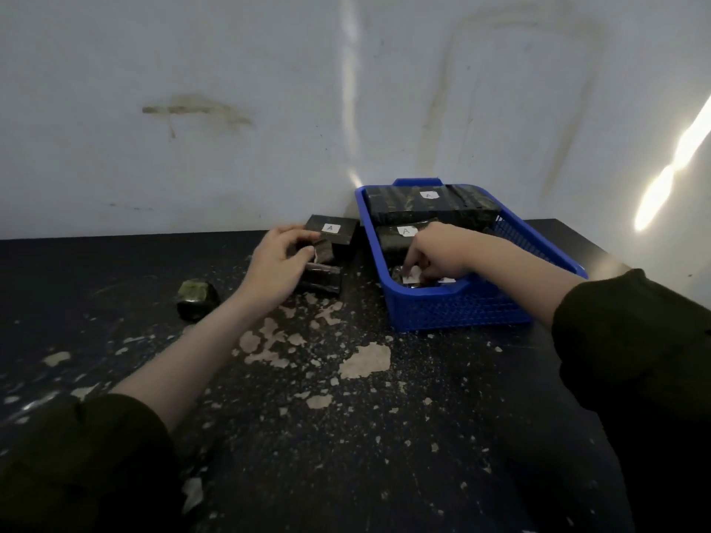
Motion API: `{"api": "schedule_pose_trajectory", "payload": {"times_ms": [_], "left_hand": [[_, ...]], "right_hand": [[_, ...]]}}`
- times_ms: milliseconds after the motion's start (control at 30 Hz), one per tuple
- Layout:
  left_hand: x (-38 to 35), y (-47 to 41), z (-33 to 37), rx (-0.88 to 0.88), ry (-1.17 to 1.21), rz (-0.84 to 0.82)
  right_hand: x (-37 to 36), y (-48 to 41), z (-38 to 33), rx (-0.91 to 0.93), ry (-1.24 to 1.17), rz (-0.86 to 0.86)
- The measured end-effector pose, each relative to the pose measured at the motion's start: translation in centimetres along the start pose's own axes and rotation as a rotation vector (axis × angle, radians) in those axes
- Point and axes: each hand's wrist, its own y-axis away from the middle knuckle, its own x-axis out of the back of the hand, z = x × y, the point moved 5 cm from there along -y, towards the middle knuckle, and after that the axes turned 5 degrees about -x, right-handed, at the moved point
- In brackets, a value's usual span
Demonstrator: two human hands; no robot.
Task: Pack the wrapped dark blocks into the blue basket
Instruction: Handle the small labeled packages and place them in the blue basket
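A blue basket (461, 307) stands on the dark table at centre right. Inside it lie a large wrapped dark block (427, 203) at the back and a smaller one (396, 236) labelled A in front of it. My right hand (438, 251) reaches into the basket's near end and its fingertips pinch a small wrapped block (409, 278) with a white label. Left of the basket, my left hand (275, 263) curls its fingers and thumb round a small dark block (323, 251). Behind that one sits a labelled block (332, 230); another (321, 280) lies in front.
A small greenish wrapped lump (196, 300) lies alone on the table to the left. The table top (346, 417) is black with flaked pale patches. A stained white wall (269, 109) rises right behind the blocks and the basket.
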Motion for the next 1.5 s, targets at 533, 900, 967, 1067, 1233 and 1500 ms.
{"api": "schedule_pose_trajectory", "payload": {"times_ms": [533,900,967,1067,1233,1500], "left_hand": [[12.5,7.7,-9.0,0.372,-0.079,0.193],[9.1,7.4,-9.6,0.282,-0.207,0.078],[9.4,7.6,-9.3,0.27,-0.183,0.082],[9.4,8.5,-8.4,0.297,-0.017,0.049],[7.8,11.1,-6.4,0.448,0.503,-0.101],[6.2,13.7,-3.6,0.487,0.699,-0.083]], "right_hand": [[3.9,1.9,-16.0,0.192,-0.615,0.438],[-3.6,-1.2,-22.9,0.058,-0.872,0.349],[-3.9,-0.8,-22.7,0.038,-0.933,0.36],[-4.0,0.2,-22.2,0.034,-1.035,0.401],[-3.7,2.7,-21.7,0.136,-1.143,0.506],[-3.7,5.7,-20.8,0.084,-1.297,0.528]]}}
